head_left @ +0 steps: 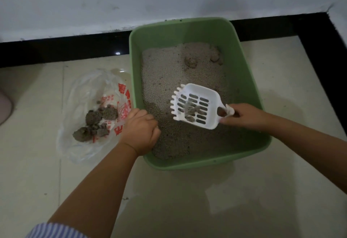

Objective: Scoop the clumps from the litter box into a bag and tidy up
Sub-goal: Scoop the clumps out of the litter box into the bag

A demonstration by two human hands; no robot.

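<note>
Pale floor tiles, bag (pixel 90 117) on the left with clumps already in it. Left hand (pixel 139 129) curls over the box (pixel 244 79) rim. Right hand (pixel 244 115) pinches the scoop (pixel 195 106), a few clumps aboard. I'd shake gently, keep it level, then cross to the bag.

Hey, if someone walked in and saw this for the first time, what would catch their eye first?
Most likely the green litter box against the wall, with the white slotted scoop held over the litter by the right hand, a few small clumps lying in it. Next, the clear plastic bag with red print on the floor tiles left of the box, dark clumps piled on it. The left hand grips the box's near left rim.
</note>
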